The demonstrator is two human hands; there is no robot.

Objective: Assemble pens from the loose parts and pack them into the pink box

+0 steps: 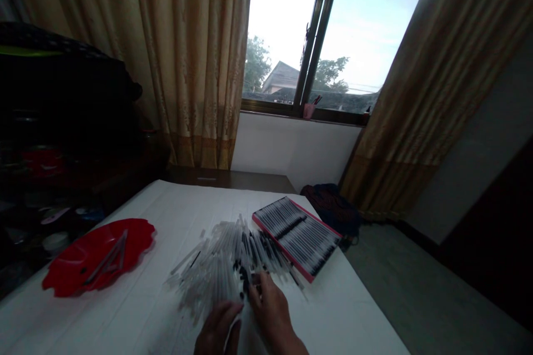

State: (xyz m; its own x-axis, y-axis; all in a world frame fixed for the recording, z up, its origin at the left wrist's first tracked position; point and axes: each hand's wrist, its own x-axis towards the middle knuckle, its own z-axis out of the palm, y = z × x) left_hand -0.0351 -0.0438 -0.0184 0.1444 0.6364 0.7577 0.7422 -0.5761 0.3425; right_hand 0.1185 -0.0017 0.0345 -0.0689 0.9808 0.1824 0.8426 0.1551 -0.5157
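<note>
A loose pile of clear tubes (216, 260), some with black parts, spreads over the white table. At the pile's near edge is my left hand (219, 327), its thumb and fingers apart and nothing seen between them. My right hand (270, 305) is beside it, fingers curled round at the black ends of some tubes; what it holds is too blurred to make out. Behind and right of the pile lies a red-edged tray (312, 276) filled with rows of similar tubes with black ends.
A red scalloped dish (69, 274) with a few clear pieces stands on the left of the white table (166, 199). Dark cloth (333, 208) lies beyond the far right corner. A pink cup (308, 111) is on the window sill.
</note>
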